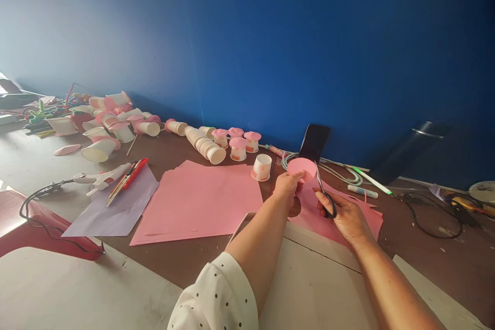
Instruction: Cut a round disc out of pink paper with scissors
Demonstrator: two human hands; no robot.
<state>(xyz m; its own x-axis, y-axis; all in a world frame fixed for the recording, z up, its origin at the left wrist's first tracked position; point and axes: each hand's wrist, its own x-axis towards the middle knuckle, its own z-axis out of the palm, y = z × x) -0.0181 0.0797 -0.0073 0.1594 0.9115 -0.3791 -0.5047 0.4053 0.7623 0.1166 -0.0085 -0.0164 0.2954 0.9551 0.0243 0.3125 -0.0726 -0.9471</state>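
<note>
"Location of pink paper disc [300, 166]?"

"Raised over the pink sheet [310, 215], in front of the black phone [315, 140]. Left hand [286, 186] pinches its near edge, thumb on top."

"Right hand [348, 217] state?"

"Fingers curled around the dark handles of the scissors [320, 182]. Blades lie at the disc's right edge; contact cannot be determined."

"Adjacent items?"

"Paper cup [262, 167], standing left of the disc; stacked pink sheets [209, 201], flat on the brown table [166, 263] farther left."
</note>
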